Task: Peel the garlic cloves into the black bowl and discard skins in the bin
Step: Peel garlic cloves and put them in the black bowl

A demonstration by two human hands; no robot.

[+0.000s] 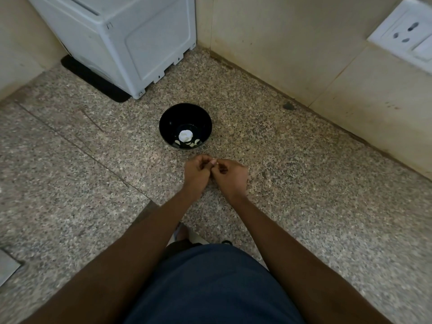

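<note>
A black bowl stands on the speckled granite counter. Inside it lie a white garlic bulb and several loose cloves. Just in front of the bowl my left hand and my right hand meet, fingers curled. Between their fingertips they pinch a small garlic clove, of which only a pale speck shows. No bin is in view.
A white appliance on a black mat stands at the back left. A tiled wall runs along the right, with a white socket plate. A metal edge shows at the lower left.
</note>
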